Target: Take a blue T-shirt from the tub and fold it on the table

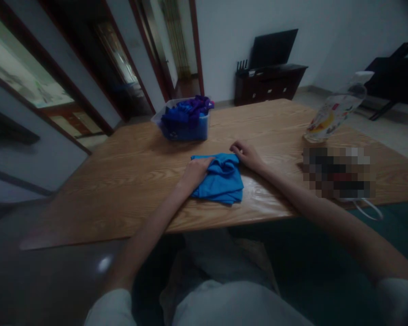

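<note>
A folded blue cloth (222,183) lies near the table's front edge, with a raised, rumpled fold across its top. My left hand (197,171) rests on its left side, the fingers closed on the fabric at the fold; part of the fingers is hidden. By the cloth's far right corner, my right hand (247,155) lies over the table, its fingers loosely bent and apart, with nothing seen in them. Beyond the cloth stands a clear plastic bin (185,131) heaped with blue and purple cloth (187,111).
The wooden table (122,181) carries a large clear bottle (336,111) with a printed label at the right. A blurred-out item (338,174) with a white strap sits near it. Farther back are a dark cabinet (268,83) and a screen (274,47).
</note>
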A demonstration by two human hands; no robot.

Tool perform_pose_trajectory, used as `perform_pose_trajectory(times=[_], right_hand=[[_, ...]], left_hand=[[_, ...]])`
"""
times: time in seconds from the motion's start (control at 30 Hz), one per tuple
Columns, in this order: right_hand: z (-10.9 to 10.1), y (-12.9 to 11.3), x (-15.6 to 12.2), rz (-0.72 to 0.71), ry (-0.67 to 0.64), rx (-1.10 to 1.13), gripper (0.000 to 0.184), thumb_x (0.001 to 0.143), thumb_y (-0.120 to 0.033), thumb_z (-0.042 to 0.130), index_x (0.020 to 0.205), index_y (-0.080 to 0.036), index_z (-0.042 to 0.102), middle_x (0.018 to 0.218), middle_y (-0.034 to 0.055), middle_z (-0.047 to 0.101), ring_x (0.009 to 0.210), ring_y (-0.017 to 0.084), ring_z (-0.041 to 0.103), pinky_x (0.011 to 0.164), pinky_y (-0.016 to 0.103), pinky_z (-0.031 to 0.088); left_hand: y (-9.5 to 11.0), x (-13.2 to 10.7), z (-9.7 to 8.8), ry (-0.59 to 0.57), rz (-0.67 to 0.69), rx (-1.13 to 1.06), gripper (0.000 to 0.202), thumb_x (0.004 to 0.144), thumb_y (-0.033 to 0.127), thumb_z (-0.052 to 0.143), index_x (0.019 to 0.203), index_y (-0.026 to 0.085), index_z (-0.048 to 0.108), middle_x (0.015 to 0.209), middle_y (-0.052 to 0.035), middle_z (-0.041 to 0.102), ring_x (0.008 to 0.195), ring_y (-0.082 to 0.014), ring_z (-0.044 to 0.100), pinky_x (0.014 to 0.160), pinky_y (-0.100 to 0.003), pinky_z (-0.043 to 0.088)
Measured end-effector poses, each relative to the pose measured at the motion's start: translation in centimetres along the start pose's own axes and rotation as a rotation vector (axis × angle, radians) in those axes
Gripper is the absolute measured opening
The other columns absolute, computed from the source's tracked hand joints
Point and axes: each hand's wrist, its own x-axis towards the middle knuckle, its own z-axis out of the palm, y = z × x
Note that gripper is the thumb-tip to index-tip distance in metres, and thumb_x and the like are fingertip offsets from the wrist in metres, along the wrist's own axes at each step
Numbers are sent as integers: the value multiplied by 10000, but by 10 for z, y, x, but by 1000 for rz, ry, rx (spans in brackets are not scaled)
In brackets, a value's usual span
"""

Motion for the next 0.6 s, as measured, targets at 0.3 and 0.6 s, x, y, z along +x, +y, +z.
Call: perform_pose_trajectory(times=[0.3, 0.6], right_hand=[[-10, 27, 5, -44, -50, -188, 343, 1083, -432, 451, 1097, -230, 728, 1121, 147, 792, 1027, 345, 689, 998, 482, 541], [-3, 35, 5, -175, -231, -144, 353, 1071, -475, 547, 1274, -251, 730, 1479, 130, 708, 1359, 344, 648, 1223, 514, 476]], left_hand=[[5, 3, -20, 2, -30, 49, 464, 964, 123, 652, 1365, 293, 811, 1185, -125, 844, 1171, -389, 775, 1122, -490, 552], [7, -68, -12, -29, 120, -78, 817, 808, -74, 599, 1511, 330, 705, 1577, -20, 706, 1506, -250, 634, 1364, -524, 435]])
